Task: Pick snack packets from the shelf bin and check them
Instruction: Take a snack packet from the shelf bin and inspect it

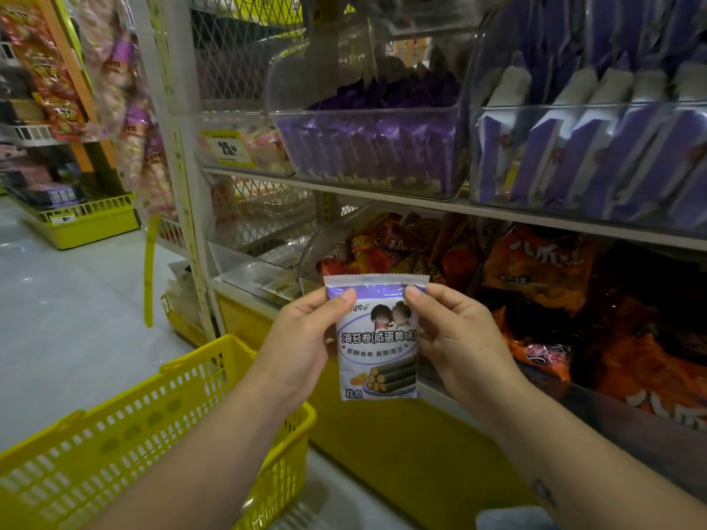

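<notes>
While both hands hold it up, the packet (377,338) hangs upright in front of the lower shelf with its printed face to the camera. That is a label-reading pose, so I'd call this the check step.

- left hand (302,338): thumb on the front at the upper-left corner, fingers behind, pinching the packet.
- right hand (459,338): mirror grip on the upper-right corner.
- Why the corners: the grip just under the top seal keeps the film flat and leaves the print uncovered. The bottom edge hangs free.
- Location: out of any bin, in the air below the upper shelf and touching nothing else.
- Likely source: the clear bin (589,105) at upper right. It holds matching white-and-purple packets stood on edge in a row, so one can be pulled out at a time. The next bin (367,110) to its left holds darker purple ones.
- yellow basket (114,445): lower left, mouth up, just below the left forearm. Probably the drop spot, though the task doesn't say so.

The top seal looks intact, and the back is not visible. The likely next move is a flip to check it.
</notes>
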A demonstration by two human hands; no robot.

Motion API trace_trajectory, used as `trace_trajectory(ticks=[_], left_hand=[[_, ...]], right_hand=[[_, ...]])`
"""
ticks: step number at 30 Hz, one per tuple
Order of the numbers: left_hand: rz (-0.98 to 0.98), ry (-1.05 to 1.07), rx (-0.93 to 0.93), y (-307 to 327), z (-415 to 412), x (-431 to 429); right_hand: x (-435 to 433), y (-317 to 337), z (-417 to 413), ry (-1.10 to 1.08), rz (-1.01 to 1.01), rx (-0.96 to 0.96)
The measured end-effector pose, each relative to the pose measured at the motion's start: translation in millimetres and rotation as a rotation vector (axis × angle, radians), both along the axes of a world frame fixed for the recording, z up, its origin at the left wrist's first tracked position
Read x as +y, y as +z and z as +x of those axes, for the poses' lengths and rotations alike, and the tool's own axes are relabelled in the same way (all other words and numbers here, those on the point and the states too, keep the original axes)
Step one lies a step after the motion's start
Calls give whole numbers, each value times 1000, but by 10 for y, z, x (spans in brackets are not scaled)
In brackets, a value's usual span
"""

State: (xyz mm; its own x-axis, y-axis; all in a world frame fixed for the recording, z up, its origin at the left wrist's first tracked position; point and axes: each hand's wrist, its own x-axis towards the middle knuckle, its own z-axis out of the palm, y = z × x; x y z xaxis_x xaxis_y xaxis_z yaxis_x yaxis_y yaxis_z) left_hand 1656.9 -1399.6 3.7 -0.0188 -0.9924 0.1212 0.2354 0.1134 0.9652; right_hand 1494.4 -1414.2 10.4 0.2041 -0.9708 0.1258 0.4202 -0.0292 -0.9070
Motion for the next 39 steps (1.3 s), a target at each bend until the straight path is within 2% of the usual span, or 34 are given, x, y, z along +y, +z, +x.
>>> trace_trajectory(ticks=[10, 15, 20, 23, 27, 33, 39], left_hand=[[71, 45, -5, 31, -13, 20], [96, 117, 128, 87, 56, -4], [211, -53, 122, 107, 223, -26], [270, -246, 59, 107, 329, 7], [291, -445, 12, 97, 381, 40], [298, -449, 42, 96, 336, 46], [319, -431, 50, 93, 296, 62]], right_hand=[[-104, -81, -58, 48, 32, 173], [-99, -64, -128, 381, 32, 382], [-60, -36, -162, 529, 137, 232], [-46, -14, -161, 479, 197, 144], [-40, 14, -160, 428, 250, 119], [-46, 23, -155, 411, 272, 105], [-25, 37, -160, 396, 207, 173]])
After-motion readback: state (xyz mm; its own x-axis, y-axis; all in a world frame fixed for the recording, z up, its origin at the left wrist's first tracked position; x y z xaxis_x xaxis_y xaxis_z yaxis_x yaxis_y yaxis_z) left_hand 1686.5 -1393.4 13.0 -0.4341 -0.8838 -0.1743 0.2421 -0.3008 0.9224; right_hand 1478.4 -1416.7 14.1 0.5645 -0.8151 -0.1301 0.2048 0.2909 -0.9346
